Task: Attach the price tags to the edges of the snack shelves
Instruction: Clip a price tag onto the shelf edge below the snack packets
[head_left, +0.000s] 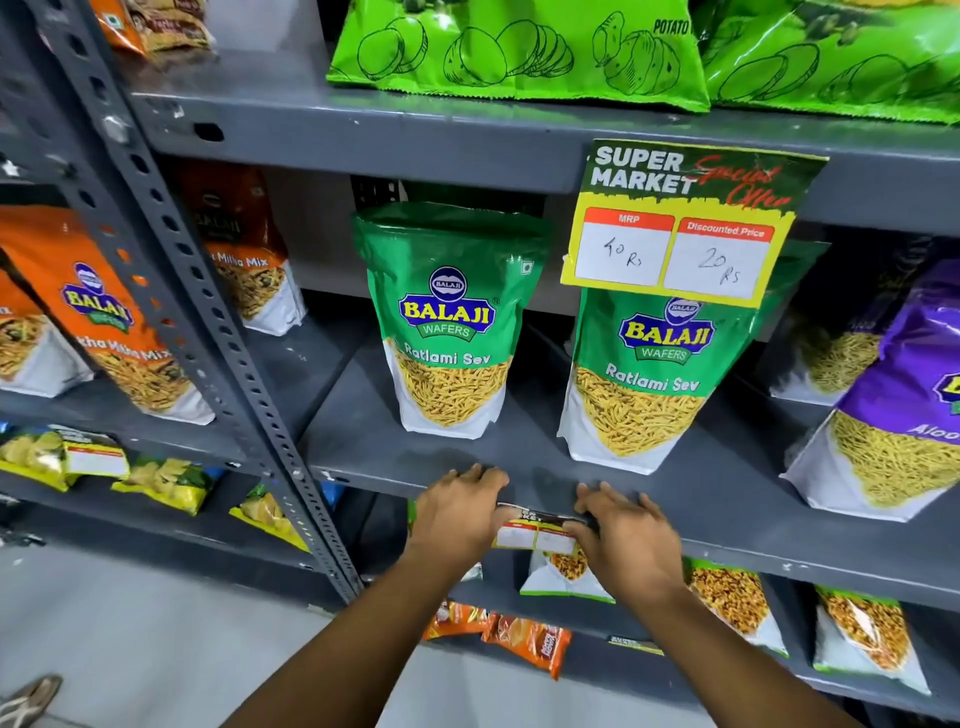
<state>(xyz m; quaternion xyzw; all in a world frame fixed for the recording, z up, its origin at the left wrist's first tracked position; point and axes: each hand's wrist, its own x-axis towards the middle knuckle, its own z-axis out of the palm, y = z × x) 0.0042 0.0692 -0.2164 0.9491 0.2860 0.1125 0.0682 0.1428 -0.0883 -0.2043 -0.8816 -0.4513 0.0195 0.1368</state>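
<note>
Risk, as a judgement: price tag (537, 535) going on crooked, or peeling and dropping toward the packets below if pressed unevenly or let go early; sitting now at lower centre of the frame, flat on the front edge of the grey shelf (737, 551) under the two green sev pouches (449, 322). Left hand (460, 512) on its left end, fingers curled over the shelf lip, thumb side on the tag. Right hand (626, 540) on its right end, fingers spread and pressing. Nothing pinched; palms down, forearms rising from bottom of frame. Another tag (691, 223) already hanging at upper right.
</note>
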